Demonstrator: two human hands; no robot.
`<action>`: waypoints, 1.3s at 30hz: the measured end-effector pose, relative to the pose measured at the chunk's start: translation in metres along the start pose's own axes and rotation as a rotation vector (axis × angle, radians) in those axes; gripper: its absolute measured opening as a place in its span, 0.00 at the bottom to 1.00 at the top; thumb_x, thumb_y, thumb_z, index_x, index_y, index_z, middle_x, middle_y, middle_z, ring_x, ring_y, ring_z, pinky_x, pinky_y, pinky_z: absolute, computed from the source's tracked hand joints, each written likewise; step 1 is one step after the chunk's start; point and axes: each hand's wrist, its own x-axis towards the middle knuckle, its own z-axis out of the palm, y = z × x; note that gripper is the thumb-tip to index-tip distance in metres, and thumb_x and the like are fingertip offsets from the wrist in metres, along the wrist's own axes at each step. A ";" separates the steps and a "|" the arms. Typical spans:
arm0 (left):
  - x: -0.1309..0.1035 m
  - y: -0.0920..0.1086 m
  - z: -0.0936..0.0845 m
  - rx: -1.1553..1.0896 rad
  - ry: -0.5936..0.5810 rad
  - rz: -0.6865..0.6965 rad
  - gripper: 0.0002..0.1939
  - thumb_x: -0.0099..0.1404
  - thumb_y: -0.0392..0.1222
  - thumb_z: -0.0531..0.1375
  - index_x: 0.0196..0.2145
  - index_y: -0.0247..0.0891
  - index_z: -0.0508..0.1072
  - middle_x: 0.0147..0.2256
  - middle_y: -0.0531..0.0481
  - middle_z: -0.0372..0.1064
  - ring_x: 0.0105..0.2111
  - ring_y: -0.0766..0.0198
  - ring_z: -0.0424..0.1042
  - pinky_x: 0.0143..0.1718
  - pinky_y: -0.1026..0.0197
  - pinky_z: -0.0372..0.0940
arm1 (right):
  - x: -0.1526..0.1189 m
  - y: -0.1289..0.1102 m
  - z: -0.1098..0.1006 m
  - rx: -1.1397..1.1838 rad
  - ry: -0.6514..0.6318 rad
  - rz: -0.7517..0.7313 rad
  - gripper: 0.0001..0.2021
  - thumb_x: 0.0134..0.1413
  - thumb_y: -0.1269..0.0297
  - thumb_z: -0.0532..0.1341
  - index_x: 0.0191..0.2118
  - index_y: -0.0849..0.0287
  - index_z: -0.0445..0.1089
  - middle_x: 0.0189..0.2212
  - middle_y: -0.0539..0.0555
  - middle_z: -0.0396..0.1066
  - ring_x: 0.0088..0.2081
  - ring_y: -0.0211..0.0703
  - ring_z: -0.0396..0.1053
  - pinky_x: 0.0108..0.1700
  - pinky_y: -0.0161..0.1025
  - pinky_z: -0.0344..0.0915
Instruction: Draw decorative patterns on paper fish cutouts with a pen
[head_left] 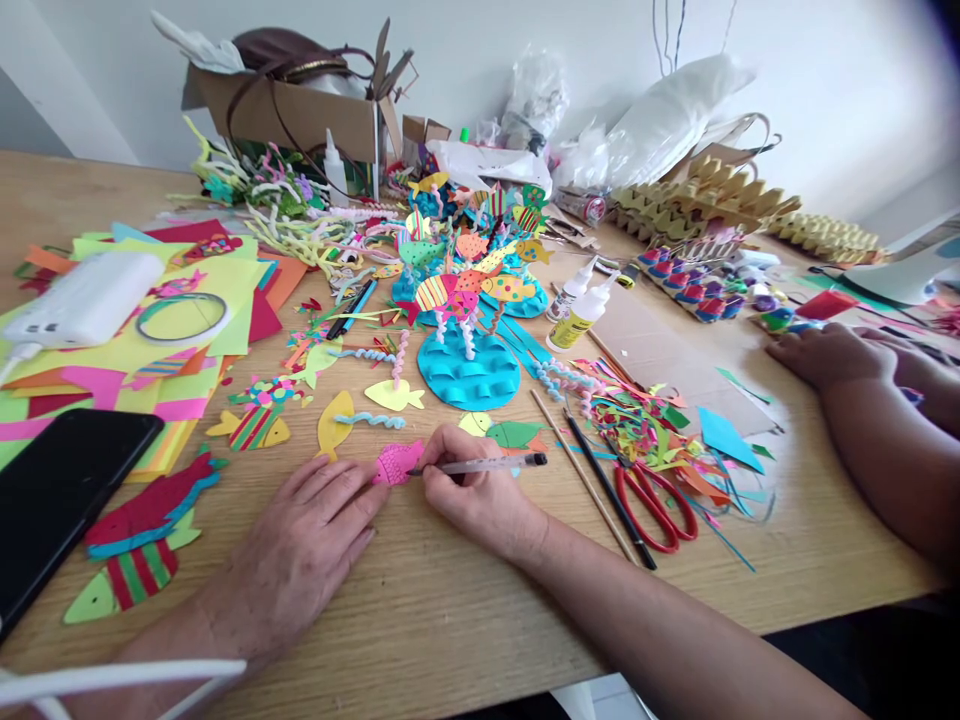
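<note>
A small pink paper fish [396, 465] with dark scale lines lies flat on the wooden table [450, 620]. My left hand [319, 535] rests palm down, fingers stretched out, its fingertips at the fish's left end. In my right hand [472, 495] is a pen [487, 464] with a clear barrel and dark cap end; its tip meets the fish's right part. Just above are a yellow paper fish [334, 424] with a blue curly pipe cleaner [375, 420] and a pale yellow fish [394, 395]. A green paper fish [514, 435] lies beyond my right hand.
Red-handled scissors [660, 508], a black pencil [611, 490] and paper scraps [652, 430] lie to the right. Paper fish stand on a blue base [469, 370]. Glue bottles [579, 315] stand behind. A phone [75, 500] lies left. Another person's hands [832, 355] rest at right.
</note>
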 end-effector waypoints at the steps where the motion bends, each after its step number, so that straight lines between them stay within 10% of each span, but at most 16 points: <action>1: 0.000 0.000 0.000 0.002 -0.013 -0.006 0.18 0.69 0.35 0.45 0.53 0.39 0.66 0.46 0.46 0.69 0.46 0.57 0.66 0.51 0.50 0.58 | 0.000 0.000 -0.001 0.017 0.009 0.008 0.04 0.41 0.73 0.54 0.23 0.58 0.60 0.19 0.46 0.61 0.21 0.33 0.57 0.24 0.30 0.53; 20: 0.024 0.013 -0.018 0.002 -0.357 -0.116 0.21 0.57 0.39 0.63 0.49 0.41 0.70 0.41 0.46 0.69 0.43 0.53 0.67 0.49 0.45 0.60 | 0.002 0.000 -0.003 0.061 -0.068 0.025 0.04 0.39 0.75 0.55 0.22 0.59 0.60 0.17 0.44 0.58 0.20 0.30 0.54 0.22 0.28 0.51; 39: 0.014 0.014 -0.005 -0.022 -0.168 -0.103 0.18 0.59 0.33 0.57 0.48 0.39 0.69 0.43 0.43 0.66 0.45 0.51 0.64 0.49 0.42 0.61 | 0.003 0.000 -0.003 0.036 -0.064 0.040 0.05 0.40 0.76 0.56 0.22 0.59 0.61 0.17 0.44 0.60 0.20 0.30 0.54 0.21 0.28 0.51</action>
